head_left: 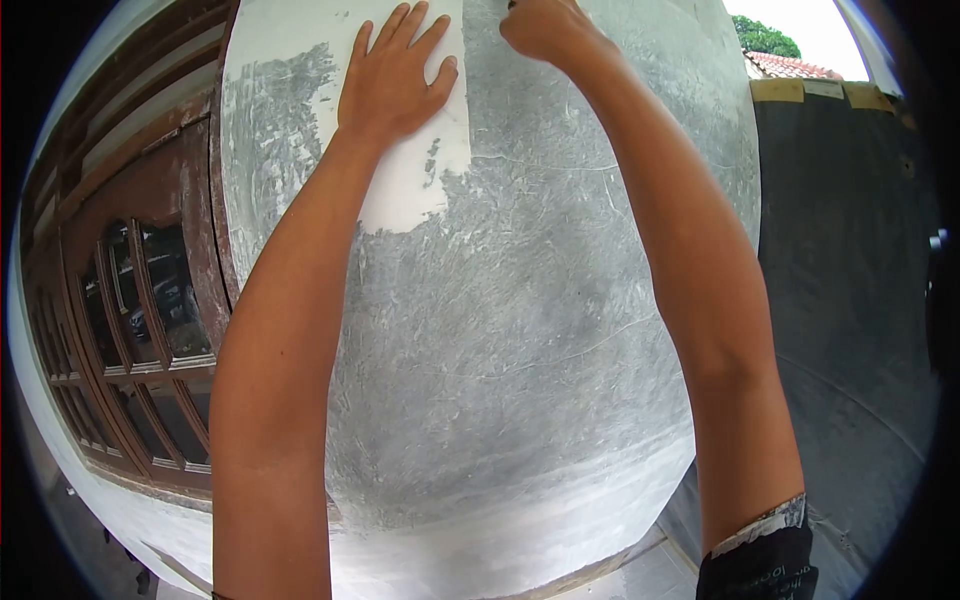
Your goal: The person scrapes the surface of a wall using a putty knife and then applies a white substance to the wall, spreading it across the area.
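My left hand [393, 88] rests with its fingers spread on a white patch [405, 190] of the wall. That patch has ragged lower and left edges and a straight right edge. Right of it, at the top of the view, my right hand [550, 30] is closed in a fist close to the bare grey wall [510, 280]. A small dark bit shows at the fist's left side; I cannot tell what it belongs to, since the frame's top edge cuts it off. The grey surface is streaked, with thin cracks running across it.
On the left stands a brown wooden window frame [140, 370] with dark glass panes. A dark sheet [840, 270] hangs on the right, with yellowish pieces [777, 91] along its top. Behind it are a tiled roof [790, 66] and a tree [765, 38]. Pale floor [640, 578] shows below.
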Available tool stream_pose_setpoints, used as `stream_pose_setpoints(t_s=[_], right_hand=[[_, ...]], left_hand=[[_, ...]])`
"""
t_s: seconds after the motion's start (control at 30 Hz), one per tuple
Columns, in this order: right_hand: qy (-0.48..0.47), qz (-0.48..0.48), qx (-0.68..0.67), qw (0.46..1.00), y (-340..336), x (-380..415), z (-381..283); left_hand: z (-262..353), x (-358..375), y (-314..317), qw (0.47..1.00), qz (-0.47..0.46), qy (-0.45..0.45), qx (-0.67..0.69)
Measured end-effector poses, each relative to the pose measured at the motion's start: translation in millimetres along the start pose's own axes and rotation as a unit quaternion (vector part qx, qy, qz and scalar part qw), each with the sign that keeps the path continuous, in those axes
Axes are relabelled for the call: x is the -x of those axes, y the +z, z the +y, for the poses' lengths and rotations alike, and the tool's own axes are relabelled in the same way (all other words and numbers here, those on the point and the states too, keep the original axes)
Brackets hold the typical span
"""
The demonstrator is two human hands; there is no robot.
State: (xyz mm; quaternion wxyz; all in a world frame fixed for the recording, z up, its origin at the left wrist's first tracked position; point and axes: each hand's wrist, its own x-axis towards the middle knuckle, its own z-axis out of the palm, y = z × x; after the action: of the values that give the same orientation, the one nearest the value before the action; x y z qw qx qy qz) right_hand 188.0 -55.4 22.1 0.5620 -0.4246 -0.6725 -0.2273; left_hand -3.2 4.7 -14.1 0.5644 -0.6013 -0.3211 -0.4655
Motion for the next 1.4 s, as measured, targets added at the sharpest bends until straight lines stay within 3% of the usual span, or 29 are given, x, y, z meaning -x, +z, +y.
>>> stream_pose_setpoints(t_s=[0.13, 0.23, 0.37, 0.47, 0.57, 0.63, 0.67, 0.73, 0.83, 0.93, 1.03, 1.13, 1.27, 1.4], right_hand=[[0.017, -0.060, -0.027, 0.998, -12, 14, -6], [0.001, 0.023, -0.046, 0.999, 11, 51, 5], [0.010, 0.017, -0.030, 0.999, 13, 11, 10], [-0.020, -0.048, -0.005, 0.999, -1, -1, 0], [0.040, -0.008, 0.000, 0.999, 10, 21, 6], [-0.053, 0.072, 0.097, 0.991, 19, 34, 21], [-0.055, 0.073, 0.099, 0.991, 15, 29, 14], [0.018, -0.004, -0.003, 1.000, 4, 15, -4], [0.007, -0.013, -0.010, 1.000, -6, -1, -7], [-0.057, 0.032, 0.057, 0.996, 18, -7, 23], [-0.040, 0.052, 0.075, 0.995, 18, 35, 18], [-0.073, 0.038, 0.067, 0.994, 17, -13, 19], [-0.017, -0.004, 0.012, 1.000, 10, -4, 1], [-0.031, 0.023, 0.086, 0.996, 9, 35, 8]], left_hand=[[-3, 1, -2, 1.000, -0.008, 0.008, 0.002], [-2, 0, -2, 1.000, -0.007, 0.005, -0.012], [1, 1, -1, 1.000, -0.013, -0.003, -0.016], [-1, 0, -4, 1.000, -0.007, 0.005, -0.019], [1, 0, -5, 1.000, -0.012, -0.001, 0.000], [2, 0, -4, 1.000, -0.014, -0.003, -0.001], [1, 0, -4, 1.000, -0.011, -0.004, -0.002], [1, 0, -2, 1.000, -0.005, 0.000, -0.008], [-2, 0, 2, 1.000, -0.001, 0.011, -0.018], [-1, 1, -2, 1.000, -0.007, 0.005, -0.011], [1, 1, -4, 1.000, -0.014, -0.004, -0.005], [0, 0, -3, 1.000, -0.011, 0.003, -0.015], [-1, 2, -2, 1.000, -0.010, 0.002, -0.014], [0, 1, -2, 1.000, -0.006, 0.008, -0.007]])
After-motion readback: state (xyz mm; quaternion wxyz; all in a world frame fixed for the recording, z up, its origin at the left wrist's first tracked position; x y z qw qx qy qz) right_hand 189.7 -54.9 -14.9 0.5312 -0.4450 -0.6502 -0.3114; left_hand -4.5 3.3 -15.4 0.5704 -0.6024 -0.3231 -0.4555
